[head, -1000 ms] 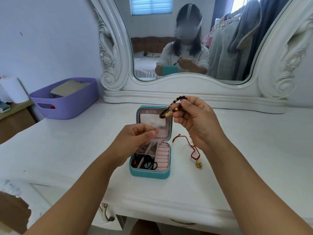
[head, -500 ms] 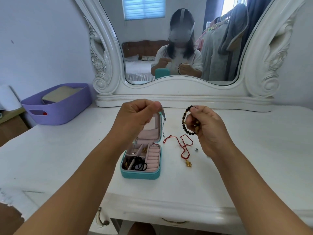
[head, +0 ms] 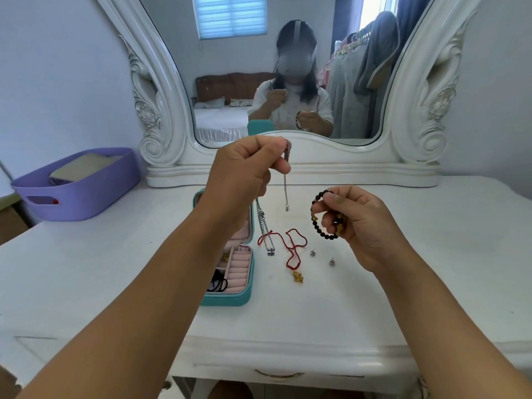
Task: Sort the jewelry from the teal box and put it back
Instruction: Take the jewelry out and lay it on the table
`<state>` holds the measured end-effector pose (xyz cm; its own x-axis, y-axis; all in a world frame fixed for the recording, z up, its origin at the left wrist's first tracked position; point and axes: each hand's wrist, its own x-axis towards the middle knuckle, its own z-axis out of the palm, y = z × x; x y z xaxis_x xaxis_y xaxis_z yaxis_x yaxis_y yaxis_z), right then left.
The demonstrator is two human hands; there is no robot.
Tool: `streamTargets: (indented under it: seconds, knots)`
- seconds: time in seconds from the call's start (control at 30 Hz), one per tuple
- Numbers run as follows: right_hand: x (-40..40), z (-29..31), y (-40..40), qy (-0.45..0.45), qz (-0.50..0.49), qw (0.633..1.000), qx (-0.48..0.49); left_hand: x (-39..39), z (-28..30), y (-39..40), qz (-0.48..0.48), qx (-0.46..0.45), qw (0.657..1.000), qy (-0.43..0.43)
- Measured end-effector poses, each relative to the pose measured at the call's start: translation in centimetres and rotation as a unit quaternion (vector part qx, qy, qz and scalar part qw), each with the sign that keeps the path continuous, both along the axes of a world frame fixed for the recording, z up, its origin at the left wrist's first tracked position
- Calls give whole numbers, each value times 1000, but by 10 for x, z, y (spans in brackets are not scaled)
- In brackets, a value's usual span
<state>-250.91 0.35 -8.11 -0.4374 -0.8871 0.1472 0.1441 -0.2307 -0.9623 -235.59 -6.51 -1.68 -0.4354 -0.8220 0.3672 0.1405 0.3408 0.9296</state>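
Raised: left hand (head: 244, 168) pinching silver chain (head: 285, 191) | right hand (head: 357, 220) fingers grip bead bracelet (head: 319, 223)

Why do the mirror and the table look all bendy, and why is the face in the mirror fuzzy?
In the head view, the wide-angle lens bows straight things near the edges, so the mirror frame and the table edge curve. The reflected face is blurred, while the left hand, its silver chain and the right hand with the bead bracelet look sharp. Daylight is soft, shadows faint.

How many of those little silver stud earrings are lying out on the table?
2. One stud earring lies just right of the red cord; the other stud lies further right, below the right hand. More may be hidden.
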Motion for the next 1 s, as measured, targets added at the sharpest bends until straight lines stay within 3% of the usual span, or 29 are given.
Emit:
streamTargets:
  seconds: [0.37,0.57,0.8,1.0]
  knots:
    - [-27,-12,39,161,-45,982,85,-34,-15,33,-99,57,993,2]
    - [-38,-16,58,175,-19,977,116,-48,-30,45,-142,126,981,33]
    - [-52,-31,59,194,3,963,188,-68,-72,28,-100,224,969,-7]
    - [-60,-46,48,189,-17,965,183,-75,-96,3,-57,235,970,-39]
